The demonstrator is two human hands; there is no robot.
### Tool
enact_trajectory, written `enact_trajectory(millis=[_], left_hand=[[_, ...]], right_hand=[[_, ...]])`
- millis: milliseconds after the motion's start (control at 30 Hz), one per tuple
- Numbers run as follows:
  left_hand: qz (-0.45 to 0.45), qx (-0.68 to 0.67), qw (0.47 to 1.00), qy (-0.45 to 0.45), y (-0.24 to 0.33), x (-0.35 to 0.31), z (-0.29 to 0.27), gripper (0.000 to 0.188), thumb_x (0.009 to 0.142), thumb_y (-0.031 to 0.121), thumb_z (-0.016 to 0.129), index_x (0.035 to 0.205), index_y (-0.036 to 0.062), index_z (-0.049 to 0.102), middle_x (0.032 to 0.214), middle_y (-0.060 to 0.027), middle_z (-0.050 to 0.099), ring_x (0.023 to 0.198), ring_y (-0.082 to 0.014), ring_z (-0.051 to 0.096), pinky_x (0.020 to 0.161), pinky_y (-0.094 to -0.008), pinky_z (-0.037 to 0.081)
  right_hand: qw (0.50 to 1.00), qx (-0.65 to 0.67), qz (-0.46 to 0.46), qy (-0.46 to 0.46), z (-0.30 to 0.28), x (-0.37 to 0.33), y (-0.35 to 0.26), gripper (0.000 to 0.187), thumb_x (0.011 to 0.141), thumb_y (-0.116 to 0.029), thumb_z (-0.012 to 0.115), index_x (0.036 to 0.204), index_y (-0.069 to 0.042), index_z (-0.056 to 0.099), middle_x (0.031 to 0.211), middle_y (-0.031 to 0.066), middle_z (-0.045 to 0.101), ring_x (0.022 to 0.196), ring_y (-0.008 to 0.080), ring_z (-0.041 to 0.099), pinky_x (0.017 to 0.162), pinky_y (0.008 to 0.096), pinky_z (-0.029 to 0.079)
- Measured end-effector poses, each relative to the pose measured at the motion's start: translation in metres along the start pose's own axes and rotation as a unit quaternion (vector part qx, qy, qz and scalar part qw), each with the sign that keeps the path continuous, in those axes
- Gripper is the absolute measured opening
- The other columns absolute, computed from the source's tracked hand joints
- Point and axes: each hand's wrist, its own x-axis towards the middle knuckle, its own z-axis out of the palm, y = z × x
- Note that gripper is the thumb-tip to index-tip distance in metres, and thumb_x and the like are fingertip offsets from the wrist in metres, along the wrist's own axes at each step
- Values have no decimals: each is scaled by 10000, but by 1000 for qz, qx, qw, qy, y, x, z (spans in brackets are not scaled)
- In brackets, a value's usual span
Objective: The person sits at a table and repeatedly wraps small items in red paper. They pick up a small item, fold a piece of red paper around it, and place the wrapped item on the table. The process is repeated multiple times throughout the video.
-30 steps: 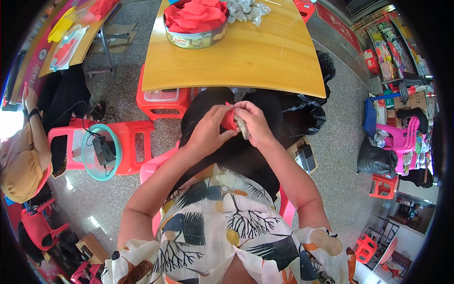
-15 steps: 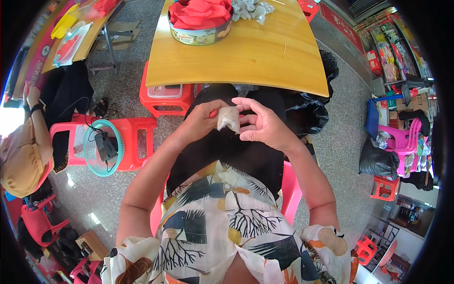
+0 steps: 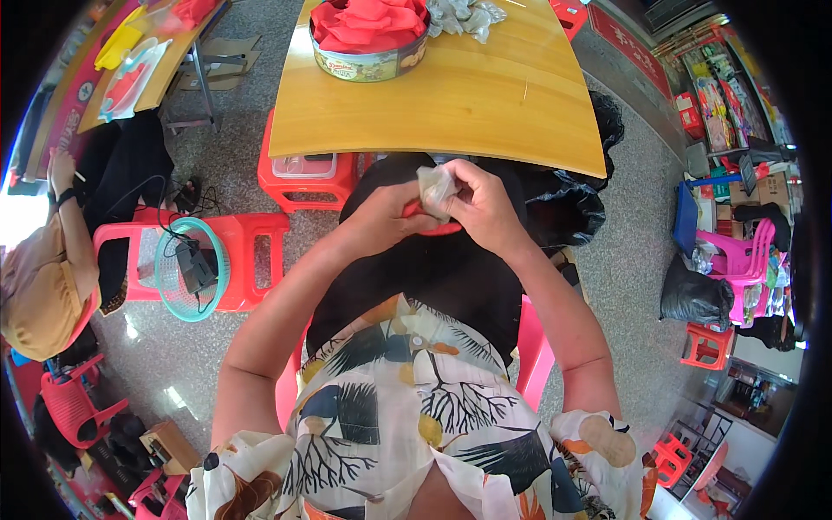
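Observation:
Above my lap, just off the table's front edge, both my hands are close together. My left hand has its fingers closed on a piece of thin red material, part of which shows below the fingers. A small crumpled, whitish see-through plastic bag is pinched by my right hand and sits against the red piece and the left fingertips. On the table stands a round tin heaped with red pieces. Several similar greyish crumpled plastic bits lie beside it.
Red stools stand under the table's left side and farther left, where a turquoise basket holds a black device. Black plastic bags lie right of my knees. Another person sits at a table on the left.
The plastic bag has moved up and bunched together. My right fingers have closed on it. More of the red piece shows between my hands, which have come together.

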Motion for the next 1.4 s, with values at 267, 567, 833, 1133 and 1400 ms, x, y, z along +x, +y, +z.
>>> enact_trajectory(millis=[267,567,833,1133,1400], left_hand=[[-23,-87,994,64,-24,-7,-8,101,922,12,602,1019,13,575,979,-13,600,946,-72,566,858,-235,469],[-43,-188,971,144,-44,-13,-14,69,970,103,576,993,39,587,923,5,608,845,-64,581,792,-232,487],[58,162,941,291,-54,-15,-20,170,899,121,670,993,19,572,875,-41,610,802,-112,583,757,-258,475],[-87,-56,967,234,-30,-32,4,215,844,105,731,964,23,572,832,-28,629,701,-92,584,640,-252,483],[-151,-17,970,190,-32,-30,1,166,860,131,691,921,2,608,811,-40,657,711,-87,609,651,-253,507]], right_hand=[[996,-2,-83,20,19,-5,31,210,832,3,691,1011,-32,586,873,-7,613,801,55,560,729,229,477],[990,-40,-122,58,40,6,37,168,799,-10,681,940,-47,597,804,92,668,728,182,651,676,298,500],[994,-24,-77,78,52,10,41,107,820,-14,670,906,-41,612,759,81,668,692,151,645,643,291,503],[995,88,-13,44,55,13,53,161,812,-9,719,915,-43,600,798,30,656,726,91,604,664,265,505],[982,185,23,8,46,9,67,191,820,19,705,941,-54,577,876,7,639,816,76,584,748,252,489]])
